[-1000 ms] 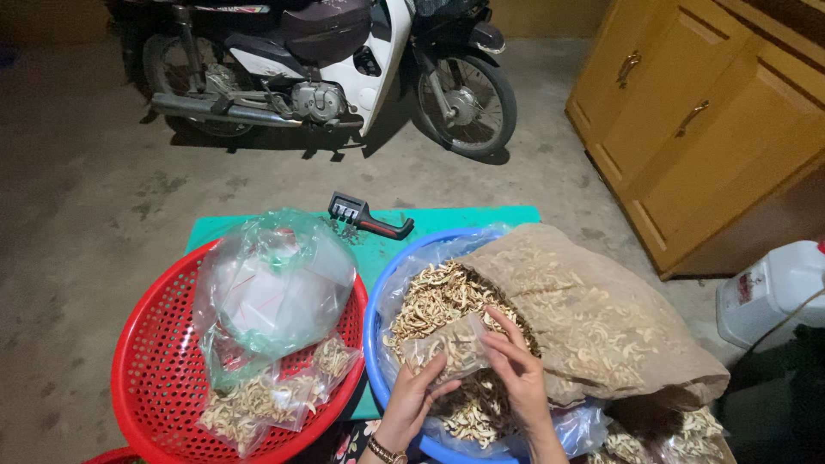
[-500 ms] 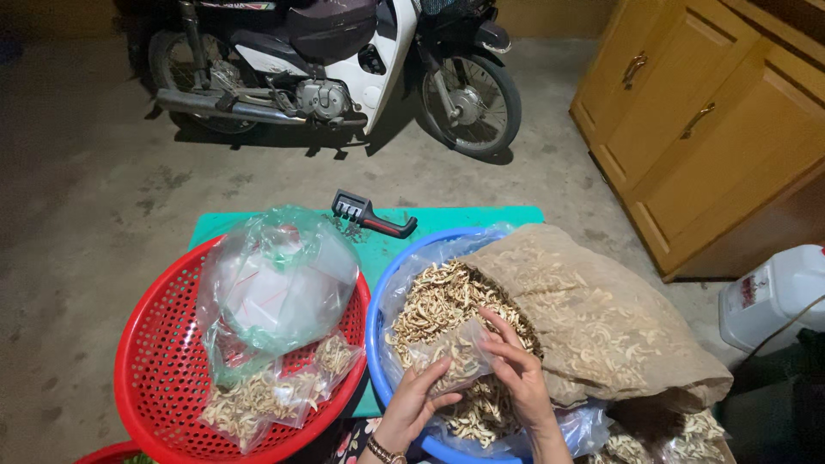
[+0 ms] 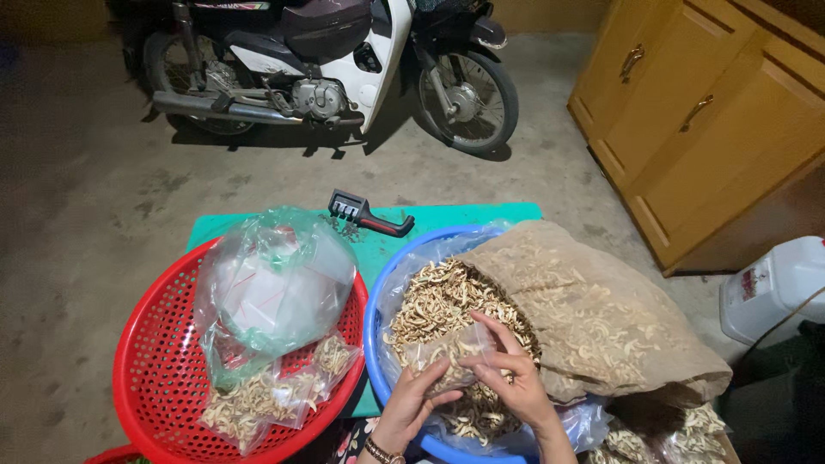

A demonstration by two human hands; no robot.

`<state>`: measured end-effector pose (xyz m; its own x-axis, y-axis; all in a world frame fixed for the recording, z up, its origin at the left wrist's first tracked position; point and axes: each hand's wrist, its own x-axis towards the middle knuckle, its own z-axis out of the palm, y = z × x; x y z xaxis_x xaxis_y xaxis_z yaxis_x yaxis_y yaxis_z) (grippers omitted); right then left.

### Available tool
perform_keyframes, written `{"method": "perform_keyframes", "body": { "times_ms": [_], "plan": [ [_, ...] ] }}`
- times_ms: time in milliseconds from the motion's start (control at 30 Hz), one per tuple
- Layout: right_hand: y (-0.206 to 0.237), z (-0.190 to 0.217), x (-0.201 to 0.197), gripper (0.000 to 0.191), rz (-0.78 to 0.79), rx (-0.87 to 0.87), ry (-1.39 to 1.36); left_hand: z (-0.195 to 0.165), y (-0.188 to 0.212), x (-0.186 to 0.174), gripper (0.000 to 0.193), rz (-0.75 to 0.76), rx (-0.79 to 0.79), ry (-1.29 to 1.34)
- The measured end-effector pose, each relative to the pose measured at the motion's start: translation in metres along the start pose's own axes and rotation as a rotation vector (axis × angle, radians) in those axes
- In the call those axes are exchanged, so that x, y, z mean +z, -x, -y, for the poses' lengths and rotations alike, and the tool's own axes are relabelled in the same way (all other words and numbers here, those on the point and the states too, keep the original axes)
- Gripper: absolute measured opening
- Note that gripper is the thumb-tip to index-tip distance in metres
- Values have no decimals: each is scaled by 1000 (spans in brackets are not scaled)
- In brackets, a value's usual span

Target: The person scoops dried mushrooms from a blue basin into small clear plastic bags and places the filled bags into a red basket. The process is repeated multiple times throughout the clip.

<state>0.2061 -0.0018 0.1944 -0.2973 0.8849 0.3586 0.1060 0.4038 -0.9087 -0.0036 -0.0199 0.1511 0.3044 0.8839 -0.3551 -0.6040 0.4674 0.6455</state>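
Note:
My left hand (image 3: 415, 401) and my right hand (image 3: 510, 381) both grip a small clear plastic bag (image 3: 447, 354) partly filled with pale dried slices. They hold it over a blue basin (image 3: 373, 320) heaped with the same dried slices (image 3: 438, 301). A large brown sack (image 3: 593, 314) lined with clear plastic lies across the basin's right side, spilling slices into it.
A red basket (image 3: 146, 378) on the left holds a puffed clear bag of empty bags (image 3: 271, 283) and small filled bags (image 3: 266, 395). A black and red hand tool (image 3: 365, 215) lies on the green table (image 3: 447, 215). A motorbike (image 3: 326, 69) stands behind, wooden cabinets (image 3: 705, 112) and a white jug (image 3: 773, 288) on the right.
My hands have stayed over the basin, shifting slightly on the small bag. The view has tilted a little.

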Motion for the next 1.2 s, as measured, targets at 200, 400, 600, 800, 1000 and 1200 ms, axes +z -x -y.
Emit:
{"method": "perform_keyframes", "body": {
  "times_ms": [200,400,600,800,1000,1200],
  "plan": [
    [2,-5,3,28,-88,87,-130,-7,2,7,44,-50,11,-33],
    [4,-19,15,28,-225,169,41,-12,5,15,56,-107,105,-45],
    [6,-28,15,22,-153,140,-8,-15,7,9,66,-73,115,12],
    [-3,-34,24,19,-239,330,-272,-24,6,-13,68,8,269,45],
    [-6,-44,35,17,-302,454,-236,-20,19,-38,51,-36,252,61],
    [-16,-53,62,38,-270,343,-358,-5,17,-66,37,-152,293,-56]
  ]
}}
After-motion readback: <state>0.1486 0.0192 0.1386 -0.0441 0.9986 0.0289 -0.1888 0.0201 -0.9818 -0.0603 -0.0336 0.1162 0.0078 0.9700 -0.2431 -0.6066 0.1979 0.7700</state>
